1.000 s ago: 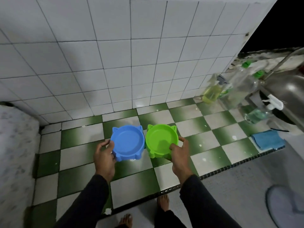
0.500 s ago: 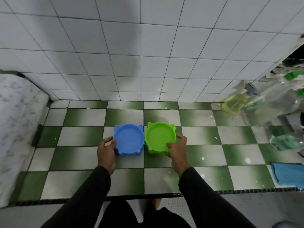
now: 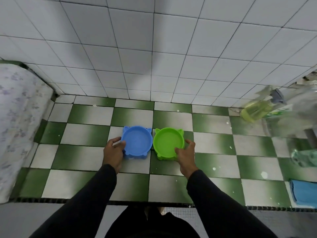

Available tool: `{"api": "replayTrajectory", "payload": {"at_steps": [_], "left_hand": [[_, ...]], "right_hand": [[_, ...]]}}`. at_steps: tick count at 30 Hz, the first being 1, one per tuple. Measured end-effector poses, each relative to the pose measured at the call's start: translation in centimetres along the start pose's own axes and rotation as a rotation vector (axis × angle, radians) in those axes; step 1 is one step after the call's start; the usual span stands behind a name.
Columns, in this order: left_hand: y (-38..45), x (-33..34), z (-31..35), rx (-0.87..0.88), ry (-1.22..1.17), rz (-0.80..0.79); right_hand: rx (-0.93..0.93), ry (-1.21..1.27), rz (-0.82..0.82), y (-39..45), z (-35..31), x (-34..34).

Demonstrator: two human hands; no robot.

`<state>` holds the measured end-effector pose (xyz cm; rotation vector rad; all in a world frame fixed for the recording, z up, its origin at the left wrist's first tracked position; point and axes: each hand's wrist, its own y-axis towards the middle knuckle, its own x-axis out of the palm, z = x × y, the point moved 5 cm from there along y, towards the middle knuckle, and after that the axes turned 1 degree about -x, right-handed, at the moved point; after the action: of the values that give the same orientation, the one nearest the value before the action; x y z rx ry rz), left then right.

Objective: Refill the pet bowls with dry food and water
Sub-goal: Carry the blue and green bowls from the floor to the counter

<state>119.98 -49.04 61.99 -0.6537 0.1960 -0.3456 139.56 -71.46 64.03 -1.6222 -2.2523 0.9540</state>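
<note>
While my left hand (image 3: 113, 152) holds the blue bowl (image 3: 137, 141) and my right hand (image 3: 186, 156) holds the green bowl (image 3: 168, 143), fingers curled on both, they sit on the checkered surface (image 3: 85, 134) below the white tile wall (image 3: 154, 57).

Sitting on the tabletop (image 3: 85, 117): two bowls, blue bowl (image 3: 137, 141) left of green bowl (image 3: 168, 142); one blue cloth (image 3: 303, 193) far right of it.

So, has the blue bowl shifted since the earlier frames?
No. The blue bowl still sits on the same white tile, with the same tile seam running between it and the green bowl.
</note>
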Motion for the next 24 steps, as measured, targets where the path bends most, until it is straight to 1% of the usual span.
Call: {"api": "replayTrajectory", "payload": {"at_steps": [3,7,11,16,24], "left_hand": [[0.1,0.2,0.8,0.079,0.138,-0.002],[0.0,0.5,1.3,0.144,0.299,0.054],[-0.4,0.9,1.6,0.163,0.374,0.097],[-0.9,1.2,2.2,0.209,0.477,0.104],[-1.2,0.9,2.3,0.187,0.498,0.124]], "right_hand": [[0.010,-0.111,0.079,0.3,0.0,0.0],[-0.009,-0.239,0.174,0.3,-0.8,0.1],[-0.145,-0.438,0.208,0.5,-1.6,0.0],[-0.234,-0.582,0.203,0.7,-1.7,-0.3],[-0.288,-0.621,0.159,0.6,-1.3,-0.4]]}}
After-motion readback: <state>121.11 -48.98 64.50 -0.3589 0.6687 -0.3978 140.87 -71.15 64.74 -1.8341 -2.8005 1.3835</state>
